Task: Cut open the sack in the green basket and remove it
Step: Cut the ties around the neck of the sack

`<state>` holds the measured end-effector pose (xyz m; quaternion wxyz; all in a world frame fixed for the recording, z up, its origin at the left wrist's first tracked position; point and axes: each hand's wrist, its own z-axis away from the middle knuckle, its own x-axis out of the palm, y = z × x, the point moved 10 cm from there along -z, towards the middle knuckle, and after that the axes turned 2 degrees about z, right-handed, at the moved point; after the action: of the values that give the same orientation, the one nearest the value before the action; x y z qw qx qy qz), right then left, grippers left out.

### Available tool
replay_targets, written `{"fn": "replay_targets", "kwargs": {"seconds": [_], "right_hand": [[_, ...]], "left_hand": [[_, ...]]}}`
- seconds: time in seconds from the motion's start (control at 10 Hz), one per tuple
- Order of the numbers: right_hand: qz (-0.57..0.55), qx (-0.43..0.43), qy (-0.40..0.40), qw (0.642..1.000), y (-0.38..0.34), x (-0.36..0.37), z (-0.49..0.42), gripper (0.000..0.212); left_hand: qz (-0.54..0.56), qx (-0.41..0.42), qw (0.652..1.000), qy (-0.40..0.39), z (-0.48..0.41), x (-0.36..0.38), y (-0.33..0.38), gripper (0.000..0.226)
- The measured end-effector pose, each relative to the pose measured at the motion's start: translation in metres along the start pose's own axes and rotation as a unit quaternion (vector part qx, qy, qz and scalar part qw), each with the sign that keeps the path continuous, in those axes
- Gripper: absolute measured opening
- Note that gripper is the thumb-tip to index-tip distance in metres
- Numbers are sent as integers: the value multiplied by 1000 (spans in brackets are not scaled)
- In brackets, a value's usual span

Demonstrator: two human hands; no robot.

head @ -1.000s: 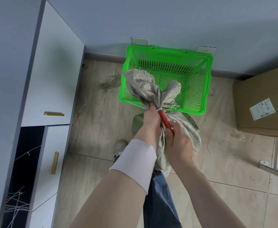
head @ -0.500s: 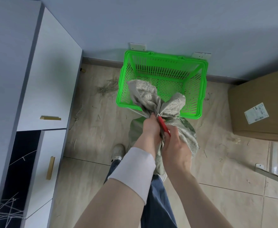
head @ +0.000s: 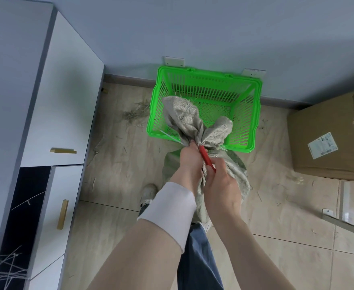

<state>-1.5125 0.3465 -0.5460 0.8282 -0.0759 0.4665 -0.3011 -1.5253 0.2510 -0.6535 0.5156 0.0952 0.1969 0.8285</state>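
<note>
The sack [head: 195, 122] is out of the basket [head: 209, 72], held up just in front of its near rim. Its flared mouth overlaps the basket's near-left corner, and its body hangs down towards the floor between the basket and the person's legs. Whether its bottom touches the floor cannot be told. The left hand [head: 189, 161] has its fingers curled tight round the bunched neck. The right hand [head: 221, 182], just beside it, is curled round the handle of a red cutter [head: 206, 157] whose tip points into the neck; the blade is hidden between hand and cloth. A white strip [head: 170, 136] sticks out leftward from the neck, across the basket's rim. The basket stands against the wall below two sockets [head: 174, 61], its mesh floor bare apart from stray fibres. Straw [head: 134, 114] lies scattered on the tiles left of it. A white cabinet [head: 67, 101] runs along the left, and a box [head: 310, 155] with a label [head: 322, 145] sits near the basket on the right. A shoe [head: 149, 193] shows under the left forearm, which wears a white cuff [head: 171, 208].
</note>
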Motion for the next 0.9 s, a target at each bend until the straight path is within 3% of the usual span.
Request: {"fn": "replay_targets", "kwargs": {"seconds": [0.3, 0.9], "right_hand": [[-27, 8, -9, 1000, -7, -7, -5, 26], [0, -3, -18, 1000, -17, -11, -12, 25]], "left_hand": [[-28, 20, 999, -19, -1, 4, 3, 39], [36, -5, 999, 3, -9, 0, 11, 41]]}}
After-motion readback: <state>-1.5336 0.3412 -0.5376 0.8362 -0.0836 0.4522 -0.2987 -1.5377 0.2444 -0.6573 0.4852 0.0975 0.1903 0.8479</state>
